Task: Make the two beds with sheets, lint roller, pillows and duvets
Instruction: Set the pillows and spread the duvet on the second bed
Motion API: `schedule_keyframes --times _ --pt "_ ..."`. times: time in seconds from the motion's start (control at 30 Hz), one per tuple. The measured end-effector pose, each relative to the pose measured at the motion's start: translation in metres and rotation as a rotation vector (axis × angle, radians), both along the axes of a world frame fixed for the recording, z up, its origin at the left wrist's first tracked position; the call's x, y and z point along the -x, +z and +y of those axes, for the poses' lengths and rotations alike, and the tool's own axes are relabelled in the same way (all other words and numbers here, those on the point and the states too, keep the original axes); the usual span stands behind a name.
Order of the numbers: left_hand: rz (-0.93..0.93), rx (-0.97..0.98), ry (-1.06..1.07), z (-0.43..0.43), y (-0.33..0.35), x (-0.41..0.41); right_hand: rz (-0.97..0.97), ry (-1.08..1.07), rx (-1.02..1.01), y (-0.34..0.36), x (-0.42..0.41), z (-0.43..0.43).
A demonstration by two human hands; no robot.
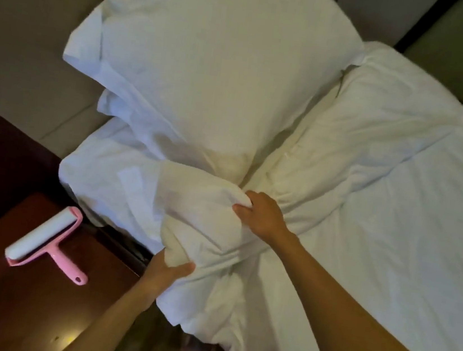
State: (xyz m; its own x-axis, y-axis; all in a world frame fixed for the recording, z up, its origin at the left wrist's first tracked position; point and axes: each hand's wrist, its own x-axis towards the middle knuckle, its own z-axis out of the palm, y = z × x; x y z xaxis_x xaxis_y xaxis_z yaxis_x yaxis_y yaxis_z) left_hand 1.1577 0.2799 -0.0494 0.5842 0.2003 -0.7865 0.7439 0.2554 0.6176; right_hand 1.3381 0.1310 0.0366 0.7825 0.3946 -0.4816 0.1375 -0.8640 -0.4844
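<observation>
Head view, and from my seat the first thing off to the side is the pink lint roller [42,238], lying flat at about 8 o'clock on the dark wooden nightstand [1,307], well apart from both hands, its handle pointing toward 4 o'clock. A beige padded headboard [20,44] fills 10 o'clock, and the big white pillow [209,69] leans against it at 12 o'clock. The thick white duvet [376,141] runs in a crumpled band from 2 o'clock down to the centre, its near end bunched up over the pillow's lower edge. The left hand [165,274] grips that bunch from below at 6 o'clock: I see the thumb pressed on top, while the other fingers are hidden under the cloth. The right hand [260,216] grips the same bunch just past centre, fingers curled into a fold with the tips buried in it. The flat white sheet [421,244] spreads from 3 to 5 o'clock, cut off by the frame edge. Where duvet ends and sheet begins near the hands I cannot tell (all white, all folds). The floor by the bed at 6 o'clock is a dim blur.
</observation>
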Motion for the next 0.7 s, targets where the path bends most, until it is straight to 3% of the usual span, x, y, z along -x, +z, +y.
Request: schedule_keyframes --times 0.13,0.23,0.4,0.43,0.5,0.57,0.6,0.63,0.7 --pt "-0.164 -0.279 -0.399 -0.044 0.032 0.049 0.123 -0.259 -0.162 0.041 0.066 -0.101" --pt "-0.33 -0.475 -0.746 -0.071 0.049 0.094 0.157 -0.405 -0.122 0.051 0.131 -0.199" --pt "-0.485 -0.83 -1.191 -0.138 0.057 0.168 0.077 -0.377 0.041 0.021 0.256 -0.339" --pt "-0.384 -0.753 -1.288 -0.156 0.063 0.18 0.069 -0.373 0.063 0.016 0.277 -0.357" --pt "-0.361 -0.939 -1.487 -0.187 0.057 0.197 0.163 -0.267 0.169 0.005 0.312 -0.384" --pt "-0.086 -0.837 -1.695 -0.208 0.055 0.207 0.335 -0.218 0.304 -0.004 0.336 -0.399" --pt "0.136 -0.706 -1.742 -0.215 0.06 0.211 0.417 -0.202 0.36 -0.008 0.349 -0.403" --pt "0.232 -0.595 -1.73 -0.219 0.066 0.215 0.449 -0.204 0.389 -0.013 0.361 -0.407" --pt "0.052 -0.549 -1.57 -0.207 0.06 0.215 0.416 -0.244 0.347 -0.026 0.374 -0.409"
